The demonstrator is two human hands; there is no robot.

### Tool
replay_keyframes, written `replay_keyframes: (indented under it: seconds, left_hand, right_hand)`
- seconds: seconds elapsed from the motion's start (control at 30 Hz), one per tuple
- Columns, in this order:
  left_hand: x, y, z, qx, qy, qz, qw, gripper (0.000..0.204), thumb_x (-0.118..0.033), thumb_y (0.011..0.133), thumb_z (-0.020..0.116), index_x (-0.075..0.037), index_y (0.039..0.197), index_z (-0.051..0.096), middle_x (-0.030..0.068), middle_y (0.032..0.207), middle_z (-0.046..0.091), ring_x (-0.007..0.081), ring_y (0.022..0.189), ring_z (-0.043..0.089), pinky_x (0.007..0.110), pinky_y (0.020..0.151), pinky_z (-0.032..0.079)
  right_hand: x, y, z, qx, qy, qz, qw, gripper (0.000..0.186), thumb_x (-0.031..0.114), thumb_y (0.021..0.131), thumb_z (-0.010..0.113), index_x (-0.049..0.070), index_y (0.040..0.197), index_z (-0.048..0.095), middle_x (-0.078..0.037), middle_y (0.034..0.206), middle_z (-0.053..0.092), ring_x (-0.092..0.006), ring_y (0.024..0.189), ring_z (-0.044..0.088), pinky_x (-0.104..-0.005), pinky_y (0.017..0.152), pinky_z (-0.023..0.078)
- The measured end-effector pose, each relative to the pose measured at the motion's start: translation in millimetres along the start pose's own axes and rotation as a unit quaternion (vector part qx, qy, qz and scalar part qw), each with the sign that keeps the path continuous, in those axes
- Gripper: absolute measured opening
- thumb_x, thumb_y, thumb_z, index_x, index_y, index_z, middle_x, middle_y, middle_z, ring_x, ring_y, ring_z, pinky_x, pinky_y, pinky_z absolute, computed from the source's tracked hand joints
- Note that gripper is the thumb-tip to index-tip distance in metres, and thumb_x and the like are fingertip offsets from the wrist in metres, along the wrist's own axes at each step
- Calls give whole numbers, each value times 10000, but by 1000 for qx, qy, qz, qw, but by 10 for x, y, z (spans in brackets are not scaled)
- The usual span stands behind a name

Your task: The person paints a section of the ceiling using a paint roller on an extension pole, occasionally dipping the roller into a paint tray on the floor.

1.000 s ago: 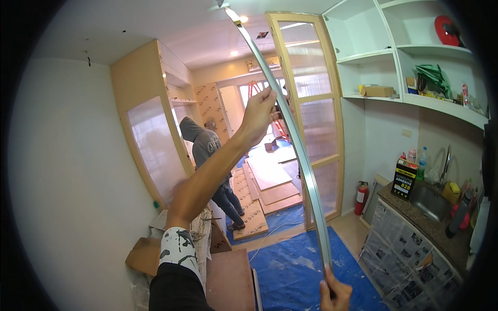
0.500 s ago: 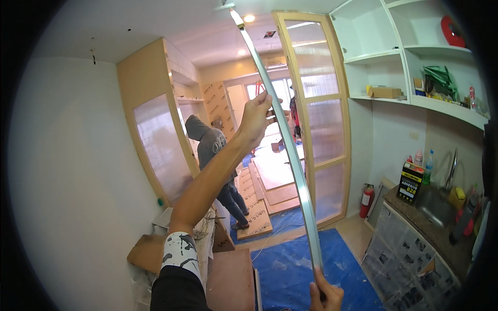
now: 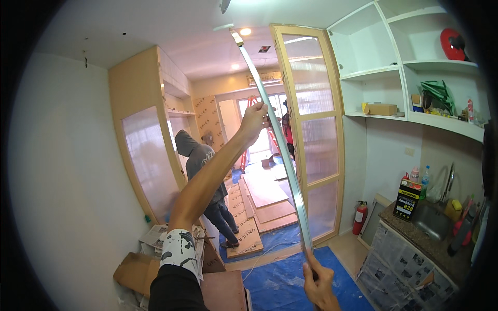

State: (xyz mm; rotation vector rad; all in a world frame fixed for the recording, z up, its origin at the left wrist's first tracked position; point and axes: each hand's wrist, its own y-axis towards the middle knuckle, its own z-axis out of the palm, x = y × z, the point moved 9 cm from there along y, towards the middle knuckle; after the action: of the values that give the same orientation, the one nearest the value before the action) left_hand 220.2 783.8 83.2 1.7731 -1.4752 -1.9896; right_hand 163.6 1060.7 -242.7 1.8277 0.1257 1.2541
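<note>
A long, silvery metal bar (image 3: 284, 150) slants up through the middle of the view toward the ceiling. At its upper end sits a small pale piece with a dark band (image 3: 236, 38), brush-like in shape, close to a pale streak (image 3: 223, 27) on the ceiling. My left hand (image 3: 254, 122), arm stretched out, is closed around the bar partway up. Lower down, my right hand (image 3: 318, 284) grips the same bar near its bottom end.
A person in a grey hood (image 3: 199, 160) stands left of the doorway on boards; another, partly hidden, is farther back. A wood-framed panel (image 3: 311, 129) stands right of the bar. Shelves (image 3: 373, 75), a sink (image 3: 433, 223) and a fire extinguisher (image 3: 359, 217) are right. Blue sheeting (image 3: 280, 277) covers floor.
The view has tilted upward and shifted slightly. The bar's tip now appears lower in the picture, and my right hand shows more fully. Both hands keep their hold on the bar.
</note>
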Motion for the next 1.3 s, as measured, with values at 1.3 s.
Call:
replay_keyframes:
  seconds: [1.3]
  left_hand:
    - [-517,-1118,664,11,-17,-32,999,315,-204,1008,385,30,1201,466,118,1038,531,240,940,598,380,824,538]
  right_hand:
    - [612,-1208,-722,-25,-28,-20,999,178,52,864,615,-25,1019,657,-140,569,489,-206,441,451,-345,432,357]
